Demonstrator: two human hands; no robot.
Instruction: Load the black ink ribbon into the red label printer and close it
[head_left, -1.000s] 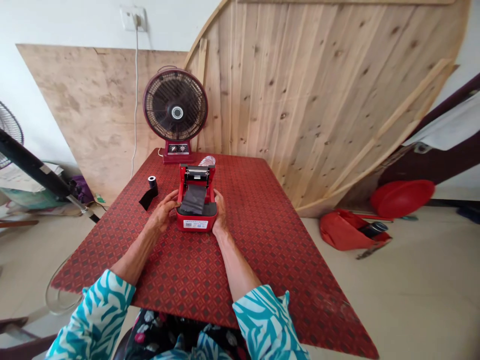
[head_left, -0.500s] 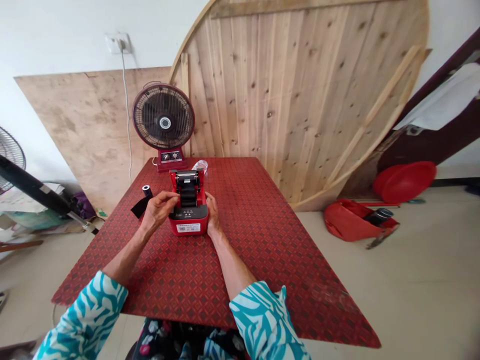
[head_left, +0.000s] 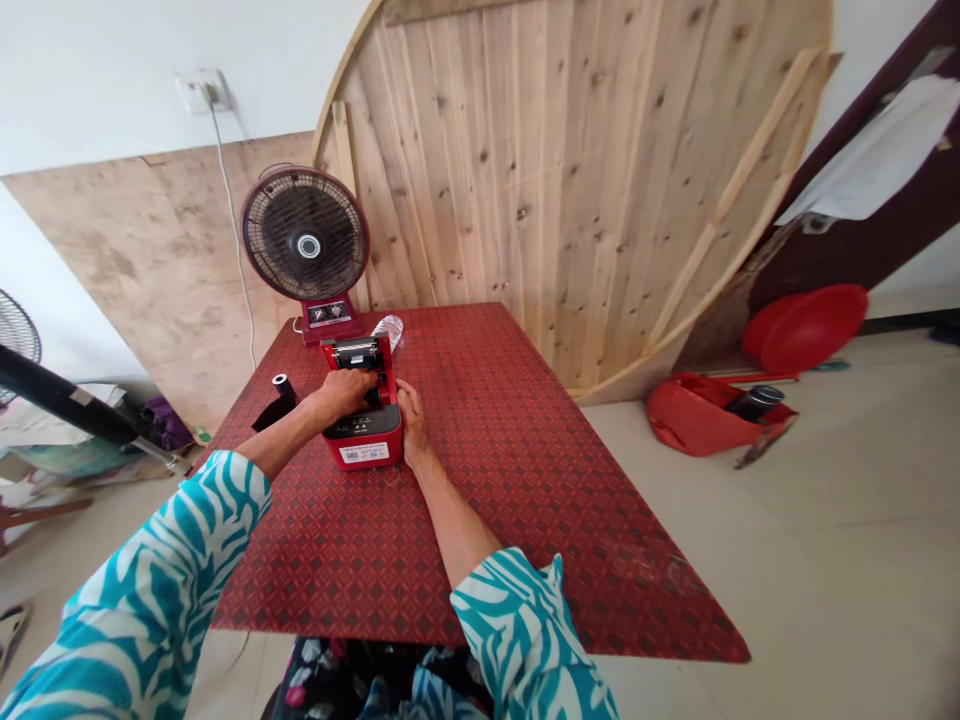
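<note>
A red and black label printer [head_left: 365,440] stands on the patterned red table with its lid raised. My left hand [head_left: 346,394] reaches across into the open top, over a dark roller or roll inside. Its fingertips are hidden there, so what they hold, if anything, does not show. My right hand [head_left: 413,424] is wrapped against the printer's right side, thumb near the upper edge, gripping the body. Left of the printer a black ribbon roll [head_left: 280,385] stands on end, with a loose black strip [head_left: 271,412] trailing from it.
Behind the printer lies a clear plastic object [head_left: 390,328]. A dark red fan [head_left: 306,240] stands at the table's [head_left: 525,480] back left corner. A large round wooden panel [head_left: 540,190] leans on the wall. On the floor to the right are a red bag [head_left: 682,420] and a red basin [head_left: 810,325].
My left hand has moved rightward and down into the printer's opening from its left edge. My right hand stays on the printer's side. The view has shifted slightly.
</note>
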